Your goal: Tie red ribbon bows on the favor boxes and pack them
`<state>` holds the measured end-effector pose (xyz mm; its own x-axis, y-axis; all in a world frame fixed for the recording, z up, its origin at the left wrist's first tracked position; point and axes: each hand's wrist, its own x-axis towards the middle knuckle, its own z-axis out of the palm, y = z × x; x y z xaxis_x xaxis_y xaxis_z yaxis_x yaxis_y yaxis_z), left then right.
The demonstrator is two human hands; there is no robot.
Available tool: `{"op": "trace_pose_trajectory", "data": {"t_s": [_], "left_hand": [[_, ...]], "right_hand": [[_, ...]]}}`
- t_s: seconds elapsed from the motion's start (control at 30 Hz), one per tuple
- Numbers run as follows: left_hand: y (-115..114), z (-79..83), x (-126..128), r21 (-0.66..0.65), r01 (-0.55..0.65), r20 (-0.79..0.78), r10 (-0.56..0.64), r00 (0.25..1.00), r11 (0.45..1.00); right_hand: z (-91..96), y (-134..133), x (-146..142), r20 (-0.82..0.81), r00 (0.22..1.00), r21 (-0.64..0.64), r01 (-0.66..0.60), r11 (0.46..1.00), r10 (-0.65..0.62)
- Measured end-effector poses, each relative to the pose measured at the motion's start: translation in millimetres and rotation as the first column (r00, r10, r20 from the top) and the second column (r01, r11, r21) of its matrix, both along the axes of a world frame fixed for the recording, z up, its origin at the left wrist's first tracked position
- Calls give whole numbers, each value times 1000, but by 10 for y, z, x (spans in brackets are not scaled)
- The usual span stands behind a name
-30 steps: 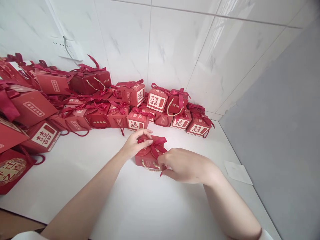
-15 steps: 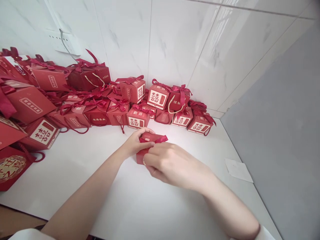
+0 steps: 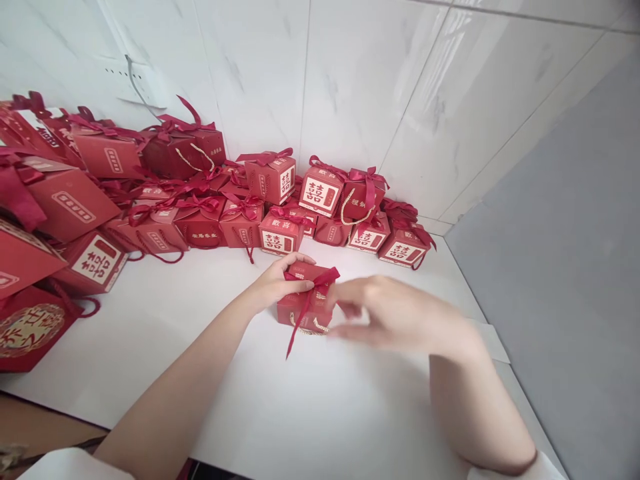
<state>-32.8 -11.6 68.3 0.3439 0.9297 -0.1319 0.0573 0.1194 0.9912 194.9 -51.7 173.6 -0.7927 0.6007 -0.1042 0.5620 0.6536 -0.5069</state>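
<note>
On the white table stands a small red gift box (image 3: pixel 306 310) with a gold cord handle at its front. A dark red ribbon (image 3: pixel 305 301) crosses its top, one end hanging down over the front. My left hand (image 3: pixel 280 283) grips the box from the left and behind, its thumb pressed on the ribbon at the top. Blurred by motion, my right hand (image 3: pixel 385 313) hovers just right of the box. Its thumb and fingers are apart, and I see nothing between them.
Stacked red gift boxes (image 3: pixel 197 223) line the tiled wall (image 3: pixel 260 80), several with ribbon bows. More large ones (image 3: pixel 33 327) crowd the left side. A white paper piece (image 3: pixel 493 341) lies at the right, beside the grey panel (image 3: pixel 575 267).
My right hand has left the box's front and moved right, its fingers opening. The ribbon's end and gold cord now show at the front. My left hand stays on the box.
</note>
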Motion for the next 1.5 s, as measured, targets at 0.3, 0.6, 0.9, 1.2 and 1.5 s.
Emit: {"op": "trace_pose_trajectory", "data": {"t_s": [0.3, 0.6, 0.9, 1.2, 1.5], "left_hand": [[-6, 0, -14, -22, 11, -34, -12, 999, 1000], [-19, 33, 1, -18, -7, -53, 6, 999, 1000], [71, -94, -80, 2, -4, 187, 3, 982, 1000], [82, -113, -54, 66, -40, 278, 20, 960, 997], [92, -150, -65, 70, -27, 285, 6, 959, 997]], "right_hand": [[-194, 450, 148, 165, 966, -208, 229, 951, -197], [-175, 377, 90, 106, 994, -164, 39, 986, -22], [-159, 225, 84, 200, 917, 96, 331, 939, -344], [-338, 184, -261, -137, 981, 387, -77, 919, 140], [-459, 185, -390, -151, 973, 496, -79, 865, 176]]}}
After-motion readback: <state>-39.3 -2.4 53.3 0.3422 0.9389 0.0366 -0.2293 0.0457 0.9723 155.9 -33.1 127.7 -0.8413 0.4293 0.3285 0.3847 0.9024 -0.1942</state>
